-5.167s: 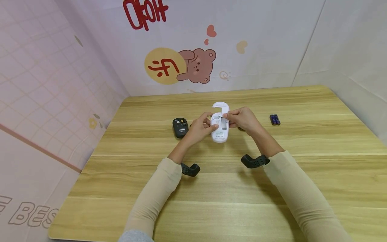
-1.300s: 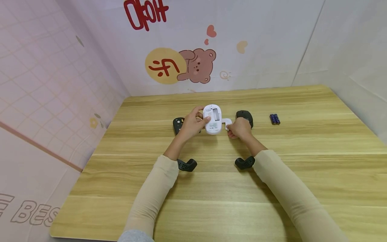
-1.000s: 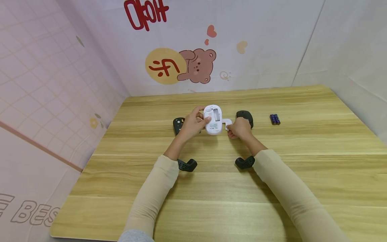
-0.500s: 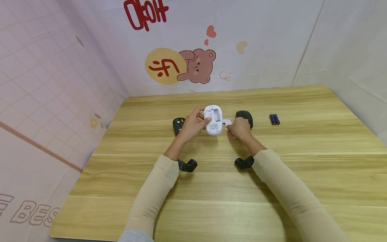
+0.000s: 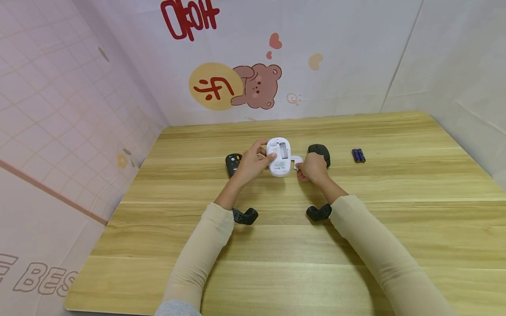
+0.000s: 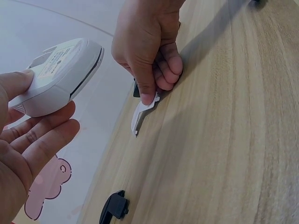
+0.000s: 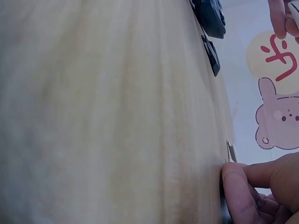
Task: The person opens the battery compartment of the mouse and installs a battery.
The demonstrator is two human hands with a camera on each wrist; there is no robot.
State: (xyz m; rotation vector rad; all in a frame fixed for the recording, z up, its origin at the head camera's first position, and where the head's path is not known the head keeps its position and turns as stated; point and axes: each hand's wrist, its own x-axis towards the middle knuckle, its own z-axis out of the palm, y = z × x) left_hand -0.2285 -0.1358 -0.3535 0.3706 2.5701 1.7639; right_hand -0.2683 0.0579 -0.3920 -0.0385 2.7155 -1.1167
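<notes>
Wooden table [image 5: 261, 250]: under the white mouse [image 5: 280, 166]
Black mouse [image 5: 232, 164]: left of the white mouse
Left hand [image 5: 251, 161]: fingers clamped on the raised white mouse
Right hand [image 5: 313, 167]: fingertips clamped on the white cover [image 5: 299, 159], right of the white mouse
Batteries [image 5: 358, 155]: farther right

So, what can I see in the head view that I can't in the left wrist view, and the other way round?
Only the head view shows the red lettering on the wall, the beige sleeves and, recognisably, the batteries.

Only the left wrist view shows the dark slit along the side of the white mouse.

Both show the left hand holding that mouse, the right hand pinching the white cover, the wooden table and at least part of the bear drawing.
</notes>
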